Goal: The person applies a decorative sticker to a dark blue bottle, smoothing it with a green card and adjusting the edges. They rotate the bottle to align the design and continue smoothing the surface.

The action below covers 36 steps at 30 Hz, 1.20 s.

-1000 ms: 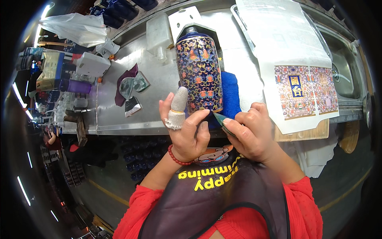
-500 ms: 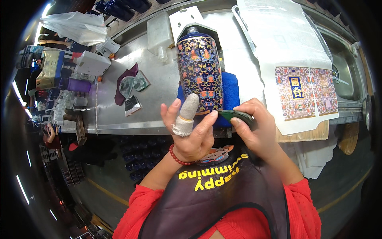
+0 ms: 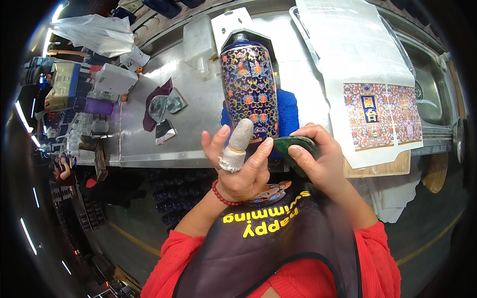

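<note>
Free lane between patterned bottle (image 3: 249,92) and scraps (image 3: 159,107)

Here's a glossy patterned bottle (image 3: 251,84), fuzzy blue towel cloth (image 3: 289,111), shiny smooth metal worktop (image 3: 198,107), rough matt fabric finger cover (image 3: 242,134), smooth green flap (image 3: 299,145), pale paper sheet (image 3: 355,57), wooden board (image 3: 382,167)

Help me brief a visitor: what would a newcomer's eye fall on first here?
The blue, flower-patterned bottle likely comes first, mid-picture, with a blue towel beside it. Just below, the left hand wears a pale grey finger cover, and the right hand grips a green piece. Further right lies a floral printed sheet.
</note>
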Available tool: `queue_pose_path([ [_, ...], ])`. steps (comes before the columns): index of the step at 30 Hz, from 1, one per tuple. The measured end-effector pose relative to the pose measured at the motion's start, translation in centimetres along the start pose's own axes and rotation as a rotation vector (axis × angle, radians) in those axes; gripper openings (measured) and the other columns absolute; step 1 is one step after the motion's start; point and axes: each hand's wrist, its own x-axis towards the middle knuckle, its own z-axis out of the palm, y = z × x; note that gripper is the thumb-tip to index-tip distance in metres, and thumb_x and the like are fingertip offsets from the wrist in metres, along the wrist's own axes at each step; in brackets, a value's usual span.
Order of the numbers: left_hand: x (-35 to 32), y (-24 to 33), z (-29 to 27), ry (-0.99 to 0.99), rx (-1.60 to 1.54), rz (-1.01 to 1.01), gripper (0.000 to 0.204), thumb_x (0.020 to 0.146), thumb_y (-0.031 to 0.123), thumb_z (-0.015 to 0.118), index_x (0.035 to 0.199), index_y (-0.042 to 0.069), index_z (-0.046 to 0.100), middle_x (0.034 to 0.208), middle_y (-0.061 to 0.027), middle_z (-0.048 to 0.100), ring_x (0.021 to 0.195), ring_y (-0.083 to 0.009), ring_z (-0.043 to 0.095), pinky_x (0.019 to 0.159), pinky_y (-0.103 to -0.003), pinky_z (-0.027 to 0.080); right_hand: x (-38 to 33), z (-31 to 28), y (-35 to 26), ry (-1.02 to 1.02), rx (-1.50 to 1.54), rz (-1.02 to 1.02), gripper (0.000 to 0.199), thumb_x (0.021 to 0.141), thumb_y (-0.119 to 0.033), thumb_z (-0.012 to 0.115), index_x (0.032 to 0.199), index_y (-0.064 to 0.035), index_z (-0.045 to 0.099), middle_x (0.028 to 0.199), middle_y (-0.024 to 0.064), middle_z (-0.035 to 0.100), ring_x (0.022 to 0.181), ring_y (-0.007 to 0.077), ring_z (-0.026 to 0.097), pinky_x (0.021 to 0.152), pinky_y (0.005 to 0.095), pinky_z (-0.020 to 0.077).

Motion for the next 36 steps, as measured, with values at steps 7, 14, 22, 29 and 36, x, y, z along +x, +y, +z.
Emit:
queue_pose_path([
  [7, 0.1, 0.1, 0.0, -0.018, 0.001, -0.004, 0.043, 0.076, 0.012, 0.065, 0.117, 0.022, 0.077, 0.141, -0.0189, 0.060, 0.138, -0.0365, 0.037, 0.122, -0.057, 0.008, -0.2, -0.2, 0.7, 0.023, -0.004, 0.001, 0.018, 0.092, -0.009, 0.073, 0.106, -0.0009, 0.065, 0.092, 0.0068, 0.068, 0.079, 0.0118, 0.064, 0.071, 0.0268, 0.0512],
  [14, 0.1, -0.1, 0.0, -0.017, 0.009, 0.007, 0.043, 0.075, 0.012, 0.065, 0.115, 0.024, 0.077, 0.141, -0.0186, 0.059, 0.138, -0.0364, 0.037, 0.122, -0.057, 0.008, 0.5, -0.6, 0.2, 0.038, -0.162, -0.225, 0.023, 0.085, -0.004, 0.075, 0.107, -0.0028, 0.066, 0.089, 0.0088, 0.065, 0.076, 0.0200, 0.063, 0.069, 0.0313, 0.0493],
  [22, 0.0, -0.6, -0.2, 0.015, 0.006, 0.018, 0.042, 0.072, 0.011, 0.067, 0.111, 0.024, 0.078, 0.142, -0.0180, 0.059, 0.139, -0.0375, 0.038, 0.122, -0.059, 0.009, 1.2, -0.6, -0.2, -0.050, -0.528, -0.685, 0.035, 0.071, -0.002, 0.077, 0.104, -0.0068, 0.067, 0.090, 0.0046, 0.060, 0.070, 0.0217, 0.056, 0.070, 0.0381, 0.0405],
  [29, 0.0, -0.7, -0.2, 0.005, 0.013, 0.019, 0.038, 0.075, 0.012, 0.069, 0.111, 0.024, 0.078, 0.143, -0.0182, 0.058, 0.139, -0.0376, 0.038, 0.122, -0.059, 0.009, 0.9, -0.6, 0.2, -0.019, -0.633, -0.756, 0.032, 0.072, -0.008, 0.072, 0.103, -0.0066, 0.069, 0.089, 0.0029, 0.058, 0.068, 0.0183, 0.054, 0.071, 0.0378, 0.0395],
  [36, -0.1, -0.7, -0.3, -0.001, 0.000, 0.019, 0.037, 0.076, 0.013, 0.069, 0.110, 0.024, 0.078, 0.142, -0.0181, 0.059, 0.138, -0.0373, 0.039, 0.122, -0.058, 0.009, 1.0, -0.2, 0.4, 0.004, -0.633, -0.793, 0.030, 0.070, -0.009, 0.072, 0.101, -0.0065, 0.070, 0.089, 0.0020, 0.058, 0.066, 0.0163, 0.053, 0.071, 0.0373, 0.0394],
])
